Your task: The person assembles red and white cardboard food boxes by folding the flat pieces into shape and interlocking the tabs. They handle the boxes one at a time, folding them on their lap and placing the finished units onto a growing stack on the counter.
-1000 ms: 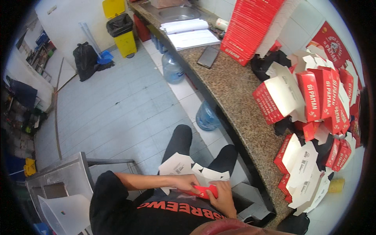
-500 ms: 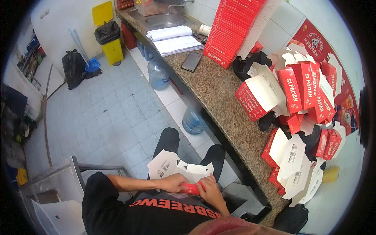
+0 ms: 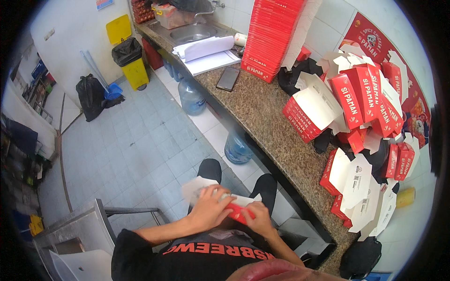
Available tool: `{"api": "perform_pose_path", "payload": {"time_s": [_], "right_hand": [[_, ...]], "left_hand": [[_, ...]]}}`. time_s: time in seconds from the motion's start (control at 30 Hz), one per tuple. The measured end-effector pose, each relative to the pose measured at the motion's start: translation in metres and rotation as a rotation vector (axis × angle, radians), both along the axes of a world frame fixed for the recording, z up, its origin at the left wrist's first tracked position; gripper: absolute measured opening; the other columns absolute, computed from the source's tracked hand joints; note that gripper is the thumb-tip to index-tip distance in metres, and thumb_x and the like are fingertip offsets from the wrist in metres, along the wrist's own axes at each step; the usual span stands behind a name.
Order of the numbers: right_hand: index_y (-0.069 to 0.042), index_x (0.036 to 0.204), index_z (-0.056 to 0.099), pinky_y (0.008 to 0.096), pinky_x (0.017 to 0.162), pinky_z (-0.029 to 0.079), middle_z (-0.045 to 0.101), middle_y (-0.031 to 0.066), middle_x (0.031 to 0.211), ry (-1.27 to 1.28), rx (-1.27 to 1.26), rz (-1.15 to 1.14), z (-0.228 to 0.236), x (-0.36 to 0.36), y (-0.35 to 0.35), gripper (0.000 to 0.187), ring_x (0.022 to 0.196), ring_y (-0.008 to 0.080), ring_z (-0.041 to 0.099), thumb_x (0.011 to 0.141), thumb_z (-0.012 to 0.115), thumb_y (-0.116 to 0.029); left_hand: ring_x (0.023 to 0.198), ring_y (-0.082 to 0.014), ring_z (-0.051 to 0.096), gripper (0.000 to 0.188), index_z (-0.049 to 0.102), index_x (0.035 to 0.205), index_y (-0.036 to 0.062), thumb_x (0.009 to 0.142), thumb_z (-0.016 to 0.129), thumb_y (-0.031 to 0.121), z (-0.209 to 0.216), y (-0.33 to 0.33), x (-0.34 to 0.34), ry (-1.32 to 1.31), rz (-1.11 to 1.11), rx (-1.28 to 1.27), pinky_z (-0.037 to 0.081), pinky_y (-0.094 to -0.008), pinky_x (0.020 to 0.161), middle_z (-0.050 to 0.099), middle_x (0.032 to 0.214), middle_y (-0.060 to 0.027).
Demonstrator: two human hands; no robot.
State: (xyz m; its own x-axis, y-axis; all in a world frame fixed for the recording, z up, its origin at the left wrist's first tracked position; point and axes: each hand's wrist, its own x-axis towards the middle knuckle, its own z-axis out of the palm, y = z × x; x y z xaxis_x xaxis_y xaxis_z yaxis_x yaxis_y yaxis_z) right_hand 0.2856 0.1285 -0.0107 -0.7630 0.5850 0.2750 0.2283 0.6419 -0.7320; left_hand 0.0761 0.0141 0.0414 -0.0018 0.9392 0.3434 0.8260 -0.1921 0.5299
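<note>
A red and white cardboard food box [image 3: 238,213], partly folded, rests over my lap, its white lid flap [image 3: 193,188] spreading toward my knees. My left hand [image 3: 211,206] lies over the left part of the box, fingers bent around its edge and somewhat blurred. At the right end, my right hand [image 3: 259,219] grips the red side wall with its thumb on the front. Both hands hide parts of the folds.
On the granite counter [image 3: 262,119] to my right are a tall stack of red box blanks [image 3: 269,42], a heap of folded boxes [image 3: 361,98], a phone [image 3: 228,78] and papers [image 3: 206,56]. Water jugs [image 3: 191,97] stand below. A metal frame [image 3: 89,220] is at my left.
My left hand has risen from the box's front edge onto its upper side. The red wall has tilted more into sight, and the right hand still grips its end. The view has shifted slightly.
</note>
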Motion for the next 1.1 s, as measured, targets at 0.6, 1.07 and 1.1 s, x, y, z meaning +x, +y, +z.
{"api": "perform_pose_path", "payload": {"time_s": [0.6,1.07,1.1], "right_hand": [[0.0,0.128,0.057,0.0334,0.096,0.049,0.062,0.0048,0.12,0.517,-1.116,0.281,0.02,-0.089,0.008,0.034,0.112,0.0188,0.06,0.099,0.064,-0.017],[-0.003,0.098,0.069,0.0374,0.072,0.054,0.069,0.006,0.089,0.177,0.062,-0.178,-0.015,-0.079,-0.014,0.021,0.078,0.0207,0.066,0.086,0.081,-0.015],[-0.004,0.09,0.069,0.0375,0.067,0.052,0.067,0.0044,0.082,0.27,0.055,-0.265,-0.022,-0.085,-0.022,0.02,0.072,0.0208,0.063,0.085,0.083,-0.017]], "left_hand": [[0.118,-0.0395,0.064,0.06,0.048,0.144,0.0031,0.09,0.072,0.014,-0.045,-0.011,-0.028,-0.21,0.344,0.183,0.056,-0.0424,0.092,0.062,0.134,-0.0204],[0.12,-0.041,0.062,0.071,0.042,0.148,0.0014,0.085,0.075,0.01,-0.049,-0.032,-0.04,-0.126,0.288,0.099,0.056,-0.0451,0.094,0.057,0.141,-0.0225],[0.118,-0.0414,0.063,0.072,0.04,0.149,-0.0001,0.087,0.074,0.011,-0.048,-0.03,-0.034,-0.179,0.292,0.096,0.056,-0.0452,0.092,0.058,0.139,-0.0236]]}}
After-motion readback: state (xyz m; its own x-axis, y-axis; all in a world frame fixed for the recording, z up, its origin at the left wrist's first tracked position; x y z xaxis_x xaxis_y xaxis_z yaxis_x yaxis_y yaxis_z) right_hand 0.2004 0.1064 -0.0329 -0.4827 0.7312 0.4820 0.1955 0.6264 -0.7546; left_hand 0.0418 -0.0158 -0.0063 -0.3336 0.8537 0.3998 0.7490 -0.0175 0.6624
